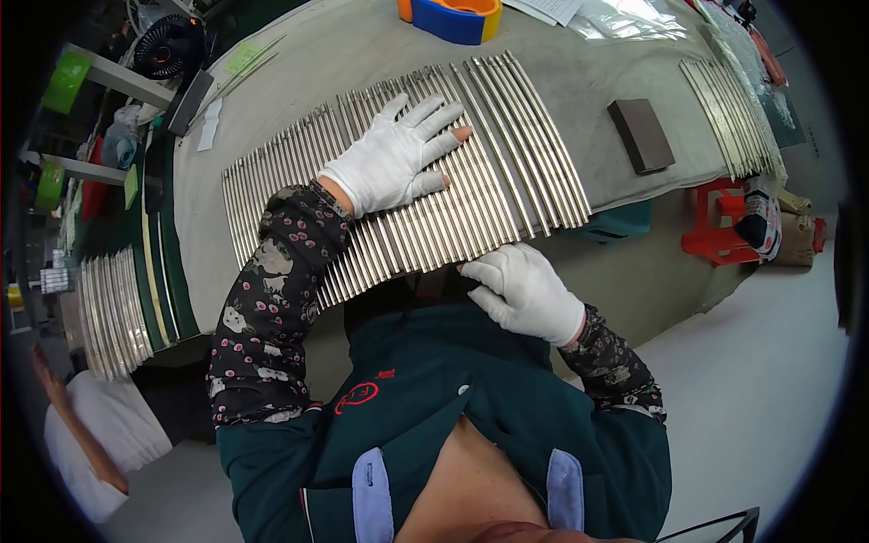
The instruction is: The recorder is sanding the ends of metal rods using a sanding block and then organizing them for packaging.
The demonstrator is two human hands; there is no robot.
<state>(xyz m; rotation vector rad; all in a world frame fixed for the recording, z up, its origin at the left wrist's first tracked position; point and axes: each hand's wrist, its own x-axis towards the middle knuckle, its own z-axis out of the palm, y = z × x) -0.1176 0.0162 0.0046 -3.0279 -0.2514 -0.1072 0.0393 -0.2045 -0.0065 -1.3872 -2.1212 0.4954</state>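
A wide row of long shiny metal strips point(507, 154) lies side by side across the grey cloth-covered table point(362, 54). My left hand point(398, 154), in a white glove, lies flat on the strips with fingers spread; one fingertip pokes bare through the glove. My right hand point(523, 291), also gloved, sits at the near ends of the strips at the table's front edge, fingers curled against them. Whether it grips a strip I cannot tell.
A dark grey block point(641, 136) lies right of the row. More metal strips point(729, 118) lie at the far right, another batch point(109, 312) at the left. A blue-and-orange container point(453, 18) stands at the back. Another person point(81, 425) is at lower left.
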